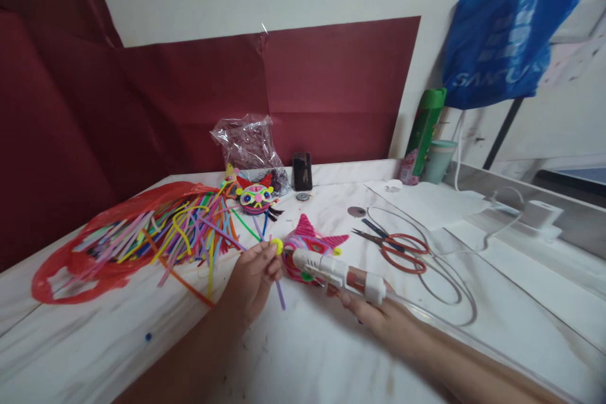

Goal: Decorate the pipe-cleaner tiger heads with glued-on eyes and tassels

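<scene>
Between the fingertips of my left hand [255, 274] is a small yellow coil [277, 245] that looks like rolled pipe cleaner. My right hand [367, 306] is wrapped round a white glue gun [322, 265], whose nozzle points left, close to the yellow coil. Behind and partly under the gun lies a pink pipe-cleaner animal face [305, 237] with pointed ears; the gun hides much of it. A purple pipe cleaner [281, 295] lies just below my left fingers. Farther back stands a finished-looking face [256, 198] with red ears and blue eyes.
On the left, a red plastic bag [52, 284] holds many coloured pipe cleaners [175, 227]. Orange-handled scissors [402, 252] and a looped cable [466, 297] lie on the right. A phone-like black object [302, 172] leans at the back, near clear wrapping [249, 145]. A green can [428, 132] stands back right.
</scene>
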A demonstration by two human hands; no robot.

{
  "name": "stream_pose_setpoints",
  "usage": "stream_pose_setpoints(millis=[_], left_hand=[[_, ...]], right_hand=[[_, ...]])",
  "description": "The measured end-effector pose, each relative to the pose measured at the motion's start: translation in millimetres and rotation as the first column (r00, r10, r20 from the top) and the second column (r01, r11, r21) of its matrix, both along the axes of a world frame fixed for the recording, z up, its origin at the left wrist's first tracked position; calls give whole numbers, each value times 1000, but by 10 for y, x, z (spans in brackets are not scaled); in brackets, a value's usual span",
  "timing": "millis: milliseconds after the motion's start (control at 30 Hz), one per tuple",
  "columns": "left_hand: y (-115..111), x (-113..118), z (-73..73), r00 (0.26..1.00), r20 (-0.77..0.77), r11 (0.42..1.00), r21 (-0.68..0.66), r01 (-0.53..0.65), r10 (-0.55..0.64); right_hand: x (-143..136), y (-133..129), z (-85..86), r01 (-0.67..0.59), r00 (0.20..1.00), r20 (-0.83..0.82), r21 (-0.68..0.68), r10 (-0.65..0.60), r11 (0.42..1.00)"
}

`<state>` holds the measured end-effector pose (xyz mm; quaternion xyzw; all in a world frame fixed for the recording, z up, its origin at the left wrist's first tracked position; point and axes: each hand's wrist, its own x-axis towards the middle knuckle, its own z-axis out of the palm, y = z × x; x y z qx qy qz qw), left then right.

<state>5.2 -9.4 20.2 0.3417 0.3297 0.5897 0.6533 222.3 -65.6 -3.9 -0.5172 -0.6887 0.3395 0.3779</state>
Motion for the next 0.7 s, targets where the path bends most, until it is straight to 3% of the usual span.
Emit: stream_pose_setpoints(millis=[200,500,700], left_hand=[[6,8,4,1000,7,1000,2,-7,7],[-6,10,-16,999,-20,1000,4,27,-27],[12,-3,-40,1000,1,1000,4,11,-11]], right_hand=[[3,7,35,-60,997,53,53,57,997],[12,4,-53,67,998,-22,25,-67,997],[9,8,38,-64,997,45,85,60,994]])
